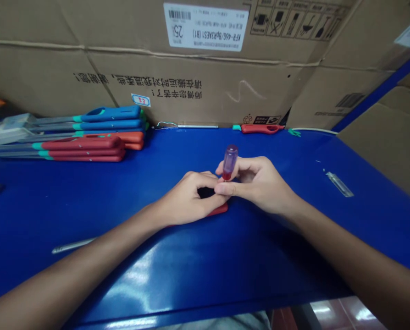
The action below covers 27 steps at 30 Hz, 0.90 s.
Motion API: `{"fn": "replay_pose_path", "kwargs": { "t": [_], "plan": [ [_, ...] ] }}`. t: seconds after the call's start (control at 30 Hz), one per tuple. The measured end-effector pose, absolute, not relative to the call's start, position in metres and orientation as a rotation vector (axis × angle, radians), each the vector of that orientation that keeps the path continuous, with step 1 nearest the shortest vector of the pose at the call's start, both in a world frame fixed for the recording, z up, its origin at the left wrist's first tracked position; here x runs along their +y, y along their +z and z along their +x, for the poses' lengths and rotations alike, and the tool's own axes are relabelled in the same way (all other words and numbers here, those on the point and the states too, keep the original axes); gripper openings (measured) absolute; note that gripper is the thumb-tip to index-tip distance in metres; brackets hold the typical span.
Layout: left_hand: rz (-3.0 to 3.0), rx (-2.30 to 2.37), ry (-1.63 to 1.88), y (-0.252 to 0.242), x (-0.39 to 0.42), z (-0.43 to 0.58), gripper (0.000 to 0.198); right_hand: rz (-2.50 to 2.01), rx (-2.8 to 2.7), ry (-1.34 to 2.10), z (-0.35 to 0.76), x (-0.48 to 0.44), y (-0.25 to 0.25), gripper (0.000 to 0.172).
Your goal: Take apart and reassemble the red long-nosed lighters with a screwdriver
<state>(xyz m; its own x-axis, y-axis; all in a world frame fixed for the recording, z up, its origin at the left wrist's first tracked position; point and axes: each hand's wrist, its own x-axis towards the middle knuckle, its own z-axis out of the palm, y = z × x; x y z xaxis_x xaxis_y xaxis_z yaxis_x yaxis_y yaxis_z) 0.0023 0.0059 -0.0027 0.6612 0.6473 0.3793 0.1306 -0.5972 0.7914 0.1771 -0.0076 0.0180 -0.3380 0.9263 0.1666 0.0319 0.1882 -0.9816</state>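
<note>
Between the thumb and fingers of my right hand (260,183), a small screwdriver (230,160) stands roughly upright, its clear purple handle red at the base. Its tip is hidden behind my fingers. My left hand (191,197) is closed over a red lighter handle (218,210) lying on the blue table, and most of that handle is covered. A metal tube (70,246) comes out from under my left forearm; whether it joins the red handle cannot be seen. My two hands meet at the thumbs and fingertips.
Several long-nosed lighters in blue (112,113), orange (134,137) and red (84,144) lie stacked at the left. Along the cardboard (129,64) at the back rest a red lighter body (262,129) and a thin metal rod (198,126). A clear plastic piece (340,184) lies right.
</note>
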Motion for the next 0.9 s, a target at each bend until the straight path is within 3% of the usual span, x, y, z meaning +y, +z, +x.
{"fn": "replay_pose_path", "kwargs": {
  "t": [0.1,0.3,0.5,0.73,0.9],
  "plan": [
    [2.122,0.609,0.844,-0.0023,0.0066,0.0019,0.026,-0.978,-1.521,1.243,0.1749,-0.0078,0.0151,0.035],
    [2.100,0.615,0.831,-0.0030,0.0064,0.0016,0.027,-0.839,-1.637,1.437,0.1809,-0.0056,0.0207,0.018],
    [2.111,0.594,0.822,-0.0017,0.0059,0.0011,0.027,-0.943,-1.510,1.281,0.1735,-0.0081,0.0136,0.036],
    [2.091,0.607,0.807,-0.0015,0.0052,0.0010,0.026,-0.850,-1.625,1.393,0.1788,-0.0078,0.0227,0.024],
    [2.102,0.622,0.799,-0.0004,0.0052,0.0017,0.025,-0.932,-1.519,1.218,0.1721,-0.0101,0.0160,0.039]
  ]
}}
